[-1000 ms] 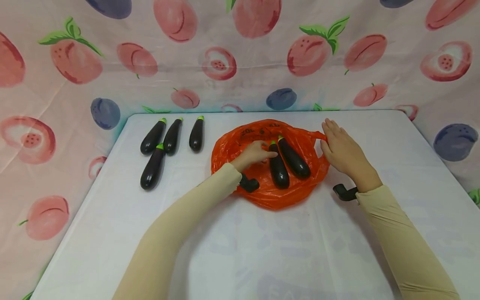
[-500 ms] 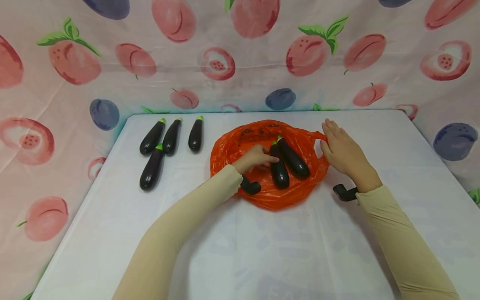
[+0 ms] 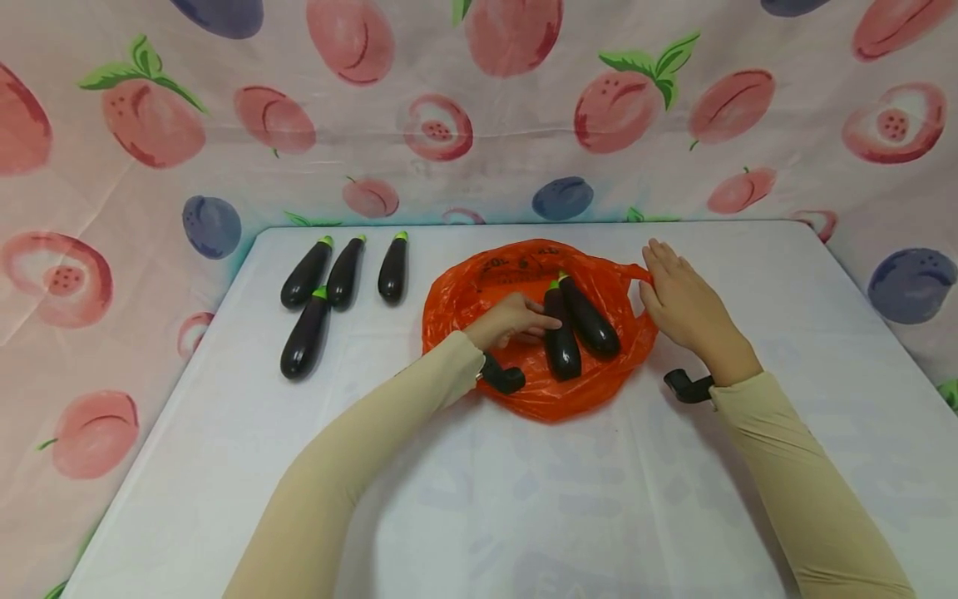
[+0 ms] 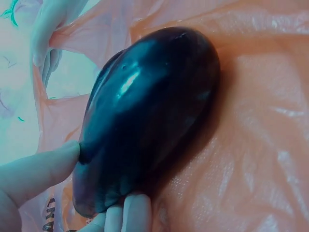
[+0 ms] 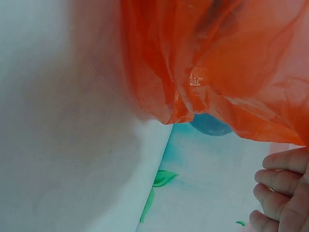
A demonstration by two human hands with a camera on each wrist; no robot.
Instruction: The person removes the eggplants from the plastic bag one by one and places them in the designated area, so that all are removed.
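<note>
An orange plastic bag (image 3: 516, 391) lies spread open on the white table, with two dark eggplants on it. My left hand (image 3: 511, 321) holds the nearer eggplant (image 3: 561, 353) by its narrow upper part. In the left wrist view, the thumb (image 4: 53, 166) presses one side of this eggplant (image 4: 145, 116) and curled fingertips (image 4: 137, 212) the other. The second eggplant (image 3: 591, 320) lies right beside it. My right hand (image 3: 690, 304), fingers long and together, keeps the bag's handle (image 3: 636, 271) pinched at the thumb. The right wrist view shows its fingers (image 5: 277, 181) beside the bag (image 5: 251, 77).
Several eggplants (image 3: 303, 337) lie at the table's (image 3: 224, 466) far left, two of them touching or nearly so, with one eggplant (image 3: 392, 270) a little apart. A fruit-patterned cloth (image 3: 479, 183) hangs behind the far edge. Black camera mounts (image 3: 688, 387) sit at both wrists.
My left hand has moved slightly right and nearer, closing its thumb and fingers on the nearer eggplant, which has shifted a little to the right. The right hand and bag stay nearly still.
</note>
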